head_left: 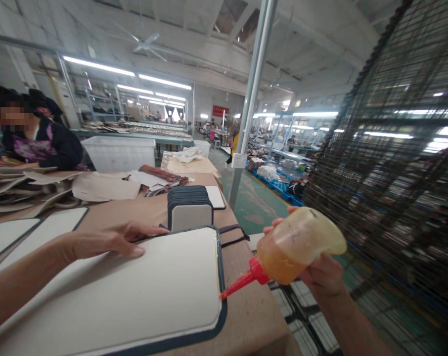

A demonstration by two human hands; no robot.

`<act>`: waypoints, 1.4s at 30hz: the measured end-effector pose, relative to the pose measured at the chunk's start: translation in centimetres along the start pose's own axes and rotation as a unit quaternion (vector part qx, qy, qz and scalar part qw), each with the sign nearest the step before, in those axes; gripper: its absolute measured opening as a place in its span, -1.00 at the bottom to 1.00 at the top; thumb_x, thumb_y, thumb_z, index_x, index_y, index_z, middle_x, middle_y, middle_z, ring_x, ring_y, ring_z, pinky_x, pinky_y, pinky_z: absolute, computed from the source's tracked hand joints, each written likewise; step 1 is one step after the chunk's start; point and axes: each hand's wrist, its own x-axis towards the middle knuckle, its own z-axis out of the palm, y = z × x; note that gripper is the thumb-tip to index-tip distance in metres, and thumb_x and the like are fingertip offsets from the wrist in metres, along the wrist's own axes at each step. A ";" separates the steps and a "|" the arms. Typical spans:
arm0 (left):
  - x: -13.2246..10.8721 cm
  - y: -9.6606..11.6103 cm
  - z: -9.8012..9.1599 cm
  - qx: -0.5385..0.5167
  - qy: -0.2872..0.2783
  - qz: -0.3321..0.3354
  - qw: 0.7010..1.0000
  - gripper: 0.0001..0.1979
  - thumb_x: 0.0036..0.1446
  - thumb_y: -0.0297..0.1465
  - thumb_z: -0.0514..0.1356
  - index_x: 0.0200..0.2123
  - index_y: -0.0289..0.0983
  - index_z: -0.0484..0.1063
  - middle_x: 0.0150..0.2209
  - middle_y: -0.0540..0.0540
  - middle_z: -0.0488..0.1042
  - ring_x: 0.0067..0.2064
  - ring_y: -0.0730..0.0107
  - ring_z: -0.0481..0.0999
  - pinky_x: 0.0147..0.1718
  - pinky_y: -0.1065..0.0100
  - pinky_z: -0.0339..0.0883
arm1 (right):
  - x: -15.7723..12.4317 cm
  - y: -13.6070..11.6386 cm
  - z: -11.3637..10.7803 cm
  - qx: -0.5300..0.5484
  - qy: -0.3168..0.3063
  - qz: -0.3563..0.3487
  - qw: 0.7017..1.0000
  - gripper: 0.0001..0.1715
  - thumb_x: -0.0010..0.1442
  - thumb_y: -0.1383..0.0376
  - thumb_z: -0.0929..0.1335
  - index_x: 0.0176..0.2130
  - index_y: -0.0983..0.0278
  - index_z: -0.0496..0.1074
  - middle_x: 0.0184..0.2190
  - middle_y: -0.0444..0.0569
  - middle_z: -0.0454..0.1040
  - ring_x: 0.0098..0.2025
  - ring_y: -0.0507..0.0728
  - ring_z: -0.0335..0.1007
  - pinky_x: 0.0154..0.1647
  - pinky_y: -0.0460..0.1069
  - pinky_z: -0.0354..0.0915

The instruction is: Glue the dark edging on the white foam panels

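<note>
My right hand (pixel 324 272) is wrapped round a squeeze bottle (pixel 287 247) of amber liquid, tilted down to the left. Its red nozzle tip touches or nearly touches the right edge of a large cream panel (pixel 164 277) with a dark border. A thin yellowish line of liquid runs along that edge above the tip. At the panel's far edge, my left hand (pixel 116 242) grips it, thumb on the top face and fingers partly hidden behind. Beyond the panel stands a stack of small dark-edged pieces (pixel 190 205).
Two more cream panels (pixel 42 237) lie at left. Cut sheets (pixel 27 188) are heaped behind them, and a co-worker (pixel 42 133) sits there. A metal post (pixel 246 109) rises past the table (pixel 246 306). A tall wire rack (pixel 394 163) stands close at right.
</note>
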 end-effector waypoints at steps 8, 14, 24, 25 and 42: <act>-0.7 0.5 -0.6 -0.012 0.003 0.009 1.000 -0.46 -0.28 -0.34 0.32 -0.10 -0.27 0.57 -0.08 -0.08 0.60 -0.02 -0.06 0.53 -0.13 0.24 0.43 | -0.7 -0.2 0.8 0.015 0.010 -0.005 1.000 -0.12 -0.21 0.16 0.57 0.10 -0.02 0.32 -0.10 -0.04 0.53 -0.05 0.32 0.47 -0.08 0.24 0.44; -0.4 -0.4 -1.0 -0.032 0.050 0.022 0.998 -0.44 -0.29 -0.31 0.39 -0.09 -0.30 0.56 -0.04 -0.12 0.58 0.02 -0.08 0.50 -0.15 0.29 0.46 | -1.4 0.5 1.0 -0.003 0.075 -0.026 0.997 -0.18 -0.18 0.10 0.56 0.08 0.04 0.37 -0.12 0.07 0.56 -0.02 0.41 0.45 -0.03 0.34 0.38; 1.2 -3.0 -2.0 -0.038 0.063 0.002 0.997 -0.51 -0.22 -0.33 0.30 -0.10 -0.09 0.53 -0.01 0.14 0.55 0.10 0.22 0.44 -0.05 0.39 0.33 | -2.4 1.7 0.7 -0.001 0.080 -0.076 0.994 -0.19 -0.06 0.12 0.53 0.15 0.11 0.30 -0.03 0.10 0.52 0.08 0.43 0.37 0.12 0.39 0.24; 1.3 -3.3 -1.9 -0.047 0.072 0.008 0.996 -0.52 -0.21 -0.33 0.30 -0.09 -0.09 0.53 0.00 0.14 0.55 0.11 0.21 0.43 -0.05 0.37 0.33 | -2.6 1.9 0.6 0.000 0.085 -0.083 0.993 -0.19 -0.05 0.13 0.53 0.16 0.12 0.29 -0.03 0.11 0.51 0.08 0.43 0.38 0.11 0.39 0.24; 2.4 -4.3 1.5 -0.160 0.065 -0.011 0.985 -0.18 -0.25 -0.19 0.43 0.16 -0.14 0.35 0.05 -0.05 0.53 0.00 0.01 0.54 -0.12 0.27 0.47 | -2.1 4.8 0.7 -0.026 0.255 -0.166 0.952 -0.31 -0.12 0.19 0.55 0.03 0.14 0.42 -0.04 0.04 0.51 -0.02 0.37 0.44 0.16 0.39 0.16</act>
